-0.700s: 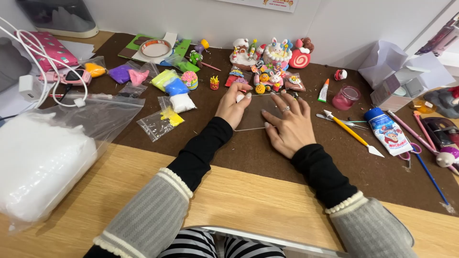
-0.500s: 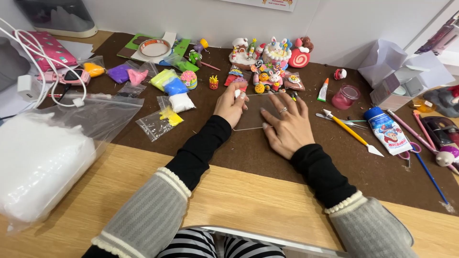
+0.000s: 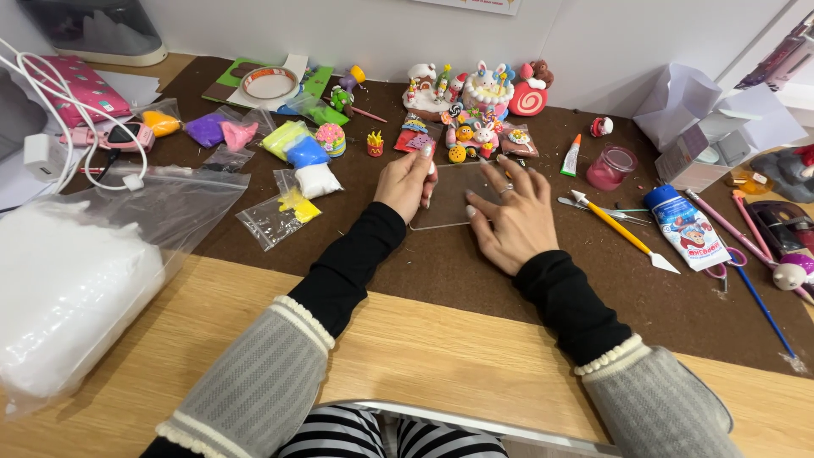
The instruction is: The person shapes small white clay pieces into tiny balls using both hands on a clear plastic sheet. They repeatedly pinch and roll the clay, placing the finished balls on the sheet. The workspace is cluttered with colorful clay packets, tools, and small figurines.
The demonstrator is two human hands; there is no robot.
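A clear plastic sheet (image 3: 454, 191) lies flat on the brown mat (image 3: 441, 280). My left hand (image 3: 407, 182) rests at the sheet's left edge with fingers curled around a small white piece of clay. My right hand (image 3: 513, 216) presses flat on the sheet's right side, fingers spread, a ring on one finger. Just beyond the sheet stand small colourful clay figures (image 3: 475, 93), among them a cake with a rabbit and a pink swirl roll.
Bags of coloured clay (image 3: 292, 157) lie left of the hands. A big plastic bag of white filling (image 3: 68, 280) sits at the near left. Right of the hands: a yellow sculpting tool (image 3: 623, 231), a glue tube (image 3: 682, 227), a pink jar (image 3: 610, 167), scissors, folded white paper.
Both hands have stayed on the sheet with only slight shifts; the view is otherwise the same.
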